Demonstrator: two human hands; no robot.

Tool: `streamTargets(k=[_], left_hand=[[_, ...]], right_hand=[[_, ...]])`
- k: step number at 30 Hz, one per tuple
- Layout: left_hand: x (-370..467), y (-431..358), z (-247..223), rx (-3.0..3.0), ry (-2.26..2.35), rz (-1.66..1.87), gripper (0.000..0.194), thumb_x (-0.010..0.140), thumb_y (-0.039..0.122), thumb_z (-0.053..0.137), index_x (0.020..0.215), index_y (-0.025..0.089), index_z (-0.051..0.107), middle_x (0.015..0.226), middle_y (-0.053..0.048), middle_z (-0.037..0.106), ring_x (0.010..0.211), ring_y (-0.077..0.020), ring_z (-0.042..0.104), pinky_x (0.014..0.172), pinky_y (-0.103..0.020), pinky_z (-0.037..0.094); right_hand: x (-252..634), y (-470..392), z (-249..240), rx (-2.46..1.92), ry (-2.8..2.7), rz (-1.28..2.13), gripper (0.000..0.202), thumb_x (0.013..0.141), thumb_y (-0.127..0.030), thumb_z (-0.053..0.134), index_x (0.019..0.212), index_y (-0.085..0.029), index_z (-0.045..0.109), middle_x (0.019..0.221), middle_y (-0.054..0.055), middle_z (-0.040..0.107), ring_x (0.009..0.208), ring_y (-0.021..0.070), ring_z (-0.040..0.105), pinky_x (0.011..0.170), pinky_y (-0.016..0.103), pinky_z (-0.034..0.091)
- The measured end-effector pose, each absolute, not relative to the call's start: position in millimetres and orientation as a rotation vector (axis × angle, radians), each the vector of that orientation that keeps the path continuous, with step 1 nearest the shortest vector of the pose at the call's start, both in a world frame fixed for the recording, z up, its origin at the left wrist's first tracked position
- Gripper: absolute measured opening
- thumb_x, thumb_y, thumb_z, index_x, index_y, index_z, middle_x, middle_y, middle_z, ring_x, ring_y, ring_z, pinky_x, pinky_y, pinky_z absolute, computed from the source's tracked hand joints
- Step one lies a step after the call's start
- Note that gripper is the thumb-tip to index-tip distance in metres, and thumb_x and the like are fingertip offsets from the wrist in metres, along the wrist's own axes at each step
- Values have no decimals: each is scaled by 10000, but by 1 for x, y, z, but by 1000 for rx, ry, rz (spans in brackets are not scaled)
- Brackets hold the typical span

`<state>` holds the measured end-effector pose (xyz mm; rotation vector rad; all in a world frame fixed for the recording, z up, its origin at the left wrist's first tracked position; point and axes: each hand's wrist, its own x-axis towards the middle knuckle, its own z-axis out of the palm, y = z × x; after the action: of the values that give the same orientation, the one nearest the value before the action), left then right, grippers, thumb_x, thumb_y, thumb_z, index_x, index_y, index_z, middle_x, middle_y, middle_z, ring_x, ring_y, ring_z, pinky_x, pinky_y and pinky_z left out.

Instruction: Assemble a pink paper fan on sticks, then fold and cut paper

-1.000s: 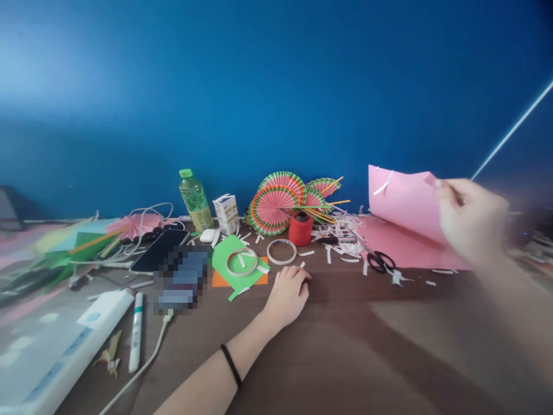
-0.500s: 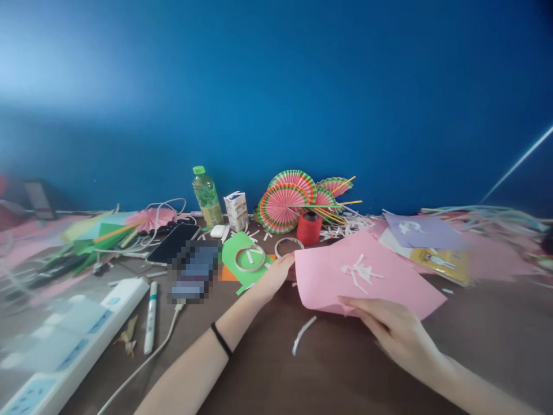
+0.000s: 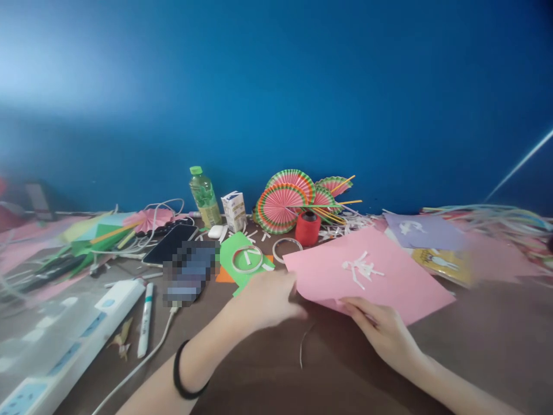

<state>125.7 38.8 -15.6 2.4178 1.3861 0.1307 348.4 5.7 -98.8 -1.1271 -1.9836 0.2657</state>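
In the head view my right hand (image 3: 384, 331) pinches the near edge of a pink paper sheet (image 3: 319, 265), thumb on top. White paper pieces arranged as a small stick figure (image 3: 363, 269) lie on the sheet. My left hand (image 3: 272, 297), slightly blurred with a black band on its wrist, is beside the sheet's left corner. Its thumb stands apart from the fingers, and nothing shows between them; some fingertips are hidden. Below that hand a thin white paper strip (image 3: 301, 350) appears nearly edge-on over the brown table (image 3: 345, 380).
Tape rolls (image 3: 247, 259) and green paper (image 3: 231, 246) lie ahead. Behind stand a red thread spool (image 3: 308, 229), paper fans (image 3: 280, 210), a bottle (image 3: 204, 199) and a small carton (image 3: 234, 212). At left are phones (image 3: 170, 245), a marker (image 3: 146, 320) and a power strip (image 3: 73, 351).
My left hand has let go of the pink sheet's left corner and come nearer. The sheet has flattened out, still in my right hand. The white strip has turned and looks thinner.
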Motion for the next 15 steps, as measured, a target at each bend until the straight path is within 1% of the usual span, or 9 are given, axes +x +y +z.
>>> streamTargets(k=[2,3,5,7,10,13,15], left_hand=[[131,35,-21,2425,1298,-192,391,532,474,749,757,198,588,760,-27,626,732,-244,596,619,-290,401],[133,35,-24,2431,1302,-283,408,493,468,775,723,193,581,733,-24,622,715,-243,595,587,-277,381],[135,38,-31,2440,1293,-328,378,501,444,780,687,195,566,703,-11,611,703,-232,592,539,-256,334],[134,44,-35,2460,1288,-285,309,580,419,741,688,197,555,691,-4,603,705,-224,588,516,-250,297],[132,49,-37,2484,1246,-154,230,653,324,690,783,204,544,754,6,604,706,-195,575,510,-245,285],[136,48,-37,2507,1127,-29,270,672,235,649,909,214,522,862,6,589,750,-176,564,545,-239,333],[141,45,-39,2540,1039,8,310,699,195,609,993,225,513,956,-8,570,831,-182,563,617,-242,381]], right_hand=[[353,8,-96,-1187,-1928,276,264,888,-338,429,820,-192,639,727,19,712,564,140,658,526,187,528],[355,8,-95,-1203,-1913,282,274,888,-348,426,806,-191,635,715,19,709,548,138,651,509,186,522],[358,9,-92,-1210,-1905,303,284,887,-360,422,801,-188,632,711,21,706,547,137,647,505,185,518],[359,9,-91,-1205,-1897,318,287,886,-362,423,804,-183,632,719,24,705,566,138,649,526,185,522],[360,9,-89,-1222,-1878,328,295,885,-362,423,795,-173,631,714,28,699,582,140,647,551,193,526],[364,14,-86,-1259,-1889,351,311,889,-361,412,804,-163,635,736,40,700,622,155,653,574,214,530],[373,25,-80,-1294,-1905,333,330,890,-372,405,826,-159,649,787,56,706,700,176,666,619,239,538]])
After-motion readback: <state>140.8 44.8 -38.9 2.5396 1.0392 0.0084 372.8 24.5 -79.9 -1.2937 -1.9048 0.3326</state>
